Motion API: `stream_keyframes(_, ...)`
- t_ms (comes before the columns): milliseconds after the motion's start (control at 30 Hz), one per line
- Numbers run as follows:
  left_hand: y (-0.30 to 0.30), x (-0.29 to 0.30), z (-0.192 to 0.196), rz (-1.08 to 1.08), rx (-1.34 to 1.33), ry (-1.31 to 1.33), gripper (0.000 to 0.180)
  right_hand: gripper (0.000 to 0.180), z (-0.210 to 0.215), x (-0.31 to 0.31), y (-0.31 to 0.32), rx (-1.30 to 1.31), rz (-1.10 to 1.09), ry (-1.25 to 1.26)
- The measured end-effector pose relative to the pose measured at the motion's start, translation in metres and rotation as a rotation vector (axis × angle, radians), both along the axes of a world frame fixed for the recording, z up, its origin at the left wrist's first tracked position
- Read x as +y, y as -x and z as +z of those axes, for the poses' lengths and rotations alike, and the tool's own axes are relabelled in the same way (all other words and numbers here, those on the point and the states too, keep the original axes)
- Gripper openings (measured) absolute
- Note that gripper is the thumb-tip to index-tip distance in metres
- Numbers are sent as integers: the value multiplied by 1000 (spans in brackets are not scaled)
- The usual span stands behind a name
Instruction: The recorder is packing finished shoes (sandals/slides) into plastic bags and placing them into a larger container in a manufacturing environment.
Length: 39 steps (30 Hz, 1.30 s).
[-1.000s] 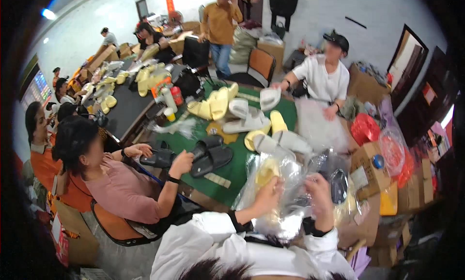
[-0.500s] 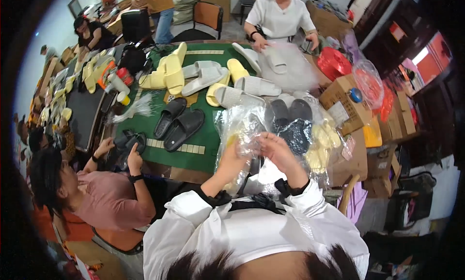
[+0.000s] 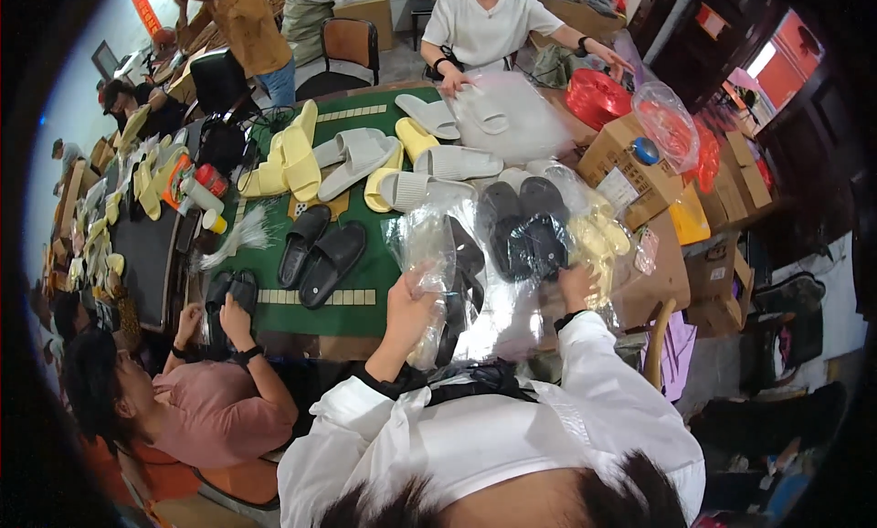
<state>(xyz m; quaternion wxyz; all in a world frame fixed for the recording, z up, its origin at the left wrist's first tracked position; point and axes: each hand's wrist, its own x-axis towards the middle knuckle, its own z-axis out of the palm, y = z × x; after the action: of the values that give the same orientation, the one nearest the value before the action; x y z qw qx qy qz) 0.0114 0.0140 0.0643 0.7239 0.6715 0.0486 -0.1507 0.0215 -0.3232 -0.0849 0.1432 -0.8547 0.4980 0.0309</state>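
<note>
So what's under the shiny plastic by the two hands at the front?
Black slippers and yellow slippers show through the shiny plastic near the right hand. I can't tell whether they're inside it or underneath. Glare covers whatever lies below the brightest part.

Beyond the green mat (image 3: pixel 292 322), the top edge cut off the head of a person in white (image 3: pixel 484 27). Right of the mat, glare hid part of the clear plastic (image 3: pixel 501 313), and the right hand's (image 3: pixel 576 288) fingertips were indistinct.
</note>
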Motion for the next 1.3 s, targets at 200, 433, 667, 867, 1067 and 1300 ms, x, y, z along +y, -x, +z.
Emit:
stream_keyframes(200,-7,0,2,118,-25,118,47,16,47,-3,-18,-708,200,157)
stream_keyframes(433,-4,-9,1,110,-7,73,46,17,196,121,-14,-783,825,-648)
stream_keyframes(667,1,-24,9,-123,73,91,33,15,163,181,-21,-804,693,-1134)
stream_keyframes(867,8,-35,11,-50,-224,15,41,24,173,170,-22,-595,769,-1456)
stream_keyframes(1067,11,-29,-1,36,20,-122,36,47,141,54,-60,-1074,351,-823)
stream_keyframes(1300,13,-22,-33,146,-264,-245,28,99,11,-80,-58,-170,-341,-110)
